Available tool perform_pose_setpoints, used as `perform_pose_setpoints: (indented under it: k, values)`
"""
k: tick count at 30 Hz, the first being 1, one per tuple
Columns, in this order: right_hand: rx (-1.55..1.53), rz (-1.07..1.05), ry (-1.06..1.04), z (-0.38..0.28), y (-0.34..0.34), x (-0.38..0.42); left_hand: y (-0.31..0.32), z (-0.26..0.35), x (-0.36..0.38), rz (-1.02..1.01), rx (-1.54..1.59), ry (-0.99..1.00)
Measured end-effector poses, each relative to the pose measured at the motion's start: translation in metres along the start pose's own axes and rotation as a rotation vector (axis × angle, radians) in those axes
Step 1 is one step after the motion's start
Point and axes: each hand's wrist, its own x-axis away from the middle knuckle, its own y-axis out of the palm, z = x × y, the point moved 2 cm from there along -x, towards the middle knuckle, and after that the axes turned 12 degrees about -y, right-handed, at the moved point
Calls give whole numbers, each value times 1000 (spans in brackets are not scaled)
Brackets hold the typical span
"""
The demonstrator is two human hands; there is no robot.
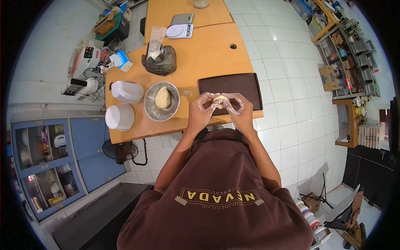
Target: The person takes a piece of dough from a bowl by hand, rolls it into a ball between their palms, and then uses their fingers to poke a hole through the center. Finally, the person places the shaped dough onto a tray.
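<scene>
A small piece of pale dough [221,100] is pinched between the fingers of both hands, above the near part of a dark baking tray [233,84]. My left hand [203,107] holds it from the left and my right hand [240,107] from the right; flour coats the fingers of both. To the left, a larger lump of dough [163,98] rests in a metal bowl [151,109] dusted with flour.
Left of the bowl stand a white pitcher [128,92] and a white tub [119,117]. Farther back on the wooden table [212,50] are a black plastic bag [160,62], a white scale [179,31] and a grey scale [182,19]. A fan [120,151] stands below the table's left front.
</scene>
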Motion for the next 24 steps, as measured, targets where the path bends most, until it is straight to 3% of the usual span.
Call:
perform_pose_setpoints:
  k: [5,14,20,24]
  values:
    - [10,-48,35,-3,-2,1,-9,5,0,-12,-164,29]
    - [-63,6,91,2,0,4,-6,-2,1,3,-135,113]
    - [-89,18,121,-7,1,0,-11,-4,-3,-64,20,37]
    - [-48,-8,43,-4,1,-2,-8,4,-1,-48,71,-113]
